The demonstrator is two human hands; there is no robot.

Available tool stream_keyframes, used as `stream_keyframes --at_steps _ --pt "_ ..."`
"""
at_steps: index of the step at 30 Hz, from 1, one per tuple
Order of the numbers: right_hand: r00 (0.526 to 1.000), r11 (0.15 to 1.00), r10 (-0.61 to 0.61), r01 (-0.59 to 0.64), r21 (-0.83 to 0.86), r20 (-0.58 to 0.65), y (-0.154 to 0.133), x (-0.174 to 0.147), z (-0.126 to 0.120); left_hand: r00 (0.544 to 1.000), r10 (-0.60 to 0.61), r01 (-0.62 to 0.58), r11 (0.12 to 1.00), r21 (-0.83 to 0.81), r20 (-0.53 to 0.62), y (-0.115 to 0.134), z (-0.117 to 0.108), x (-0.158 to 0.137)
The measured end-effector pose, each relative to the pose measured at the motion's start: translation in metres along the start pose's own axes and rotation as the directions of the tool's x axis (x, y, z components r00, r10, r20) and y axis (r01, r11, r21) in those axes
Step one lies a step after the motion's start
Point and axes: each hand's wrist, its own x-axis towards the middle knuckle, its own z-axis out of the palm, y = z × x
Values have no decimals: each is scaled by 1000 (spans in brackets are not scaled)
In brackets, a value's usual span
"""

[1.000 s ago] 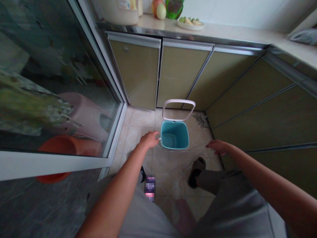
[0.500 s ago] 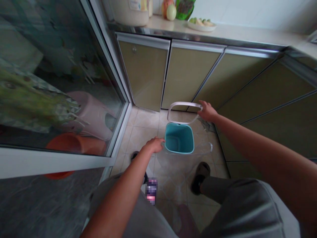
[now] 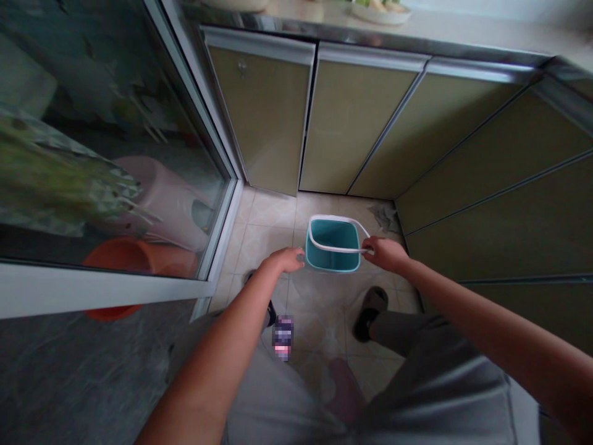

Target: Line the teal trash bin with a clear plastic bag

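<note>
A teal trash bin (image 3: 332, 261) stands on the tiled floor in front of me, its inside visible from above. Over its mouth lies a white rim ring (image 3: 340, 250), tilted and not lined up with the bin's edge. My right hand (image 3: 388, 253) grips the ring at its right side, fingers closed around it. On the bin's left, my left hand (image 3: 286, 259) is close to the wall of the bin with thumb and fingers apart and nothing visible in them. Whether its fingertips touch the bin I cannot tell.
Cabinets (image 3: 361, 123) run along the back and right, below a counter (image 3: 445, 28) bearing a plate of food (image 3: 382, 11). A crumpled grey cloth-like thing (image 3: 384, 216) lies by the cabinet corner. A glass door (image 3: 185, 154) stands left, with an orange bucket (image 3: 171, 262) behind it.
My right hand has brought the white ring down and toward me, from behind the bin to over its mouth. My left hand stays beside the bin. The view has tipped downward.
</note>
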Motion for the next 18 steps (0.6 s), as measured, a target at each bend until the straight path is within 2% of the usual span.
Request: stream_keyframes --at_steps 3,6,8,11,13,16,18 --pt "996 999 13 -16 39 88 -4 -4 36 999 9 -10 999 33 39 3 1 0" --pt "990 996 26 -38 86 137 -7 -5 63 995 -16 0 984 176 94 12 -2 -2" --pt "989 992 7 -27 127 149 -9 -8 72 992 -58 25 959 283 108 21 -7 -7" --pt "988 982 -50 22 189 146 -11 -20 68 998 -66 66 934 351 -11 39 -15 -18" --pt "989 973 -74 44 226 128 -10 -33 56 989 1 49 940 337 -148 52 -17 -26" --pt "992 953 -91 62 297 82 -5 -63 36 949 142 -60 958 280 -281 68 -14 -35" --pt "994 937 -94 69 343 56 0 -89 28 938 214 -150 960 236 -273 76 -6 -40"
